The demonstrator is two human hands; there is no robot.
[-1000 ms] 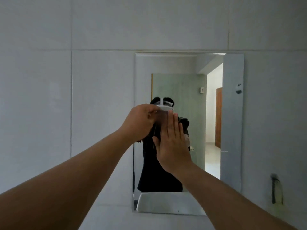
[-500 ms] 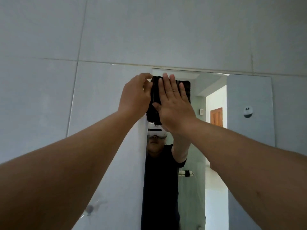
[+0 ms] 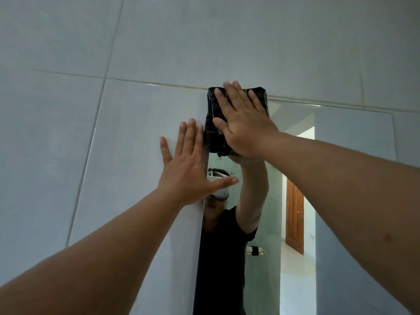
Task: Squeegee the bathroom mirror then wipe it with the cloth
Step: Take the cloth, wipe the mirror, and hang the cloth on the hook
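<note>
A dark folded cloth (image 3: 214, 135) is pressed flat against the top left corner of the wall mirror (image 3: 341, 155). My right hand (image 3: 244, 123) lies flat on the cloth with fingers spread, pinning it to the glass. My left hand (image 3: 188, 167) is spread open just left of the cloth, palm toward the wall tile at the mirror's left edge, its thumb overlapping the glass. It holds nothing. No squeegee is in view.
Large pale wall tiles (image 3: 113, 133) surround the mirror. The mirror reflects a person in a dark shirt with a white headset, a doorway and a wooden door (image 3: 294, 214). The mirror's top edge runs just above the cloth.
My left hand let go of the cloth's left side, dropped lower and opened flat on the wall. My right hand and cloth stay at the mirror's top left corner. The view tilted up.
</note>
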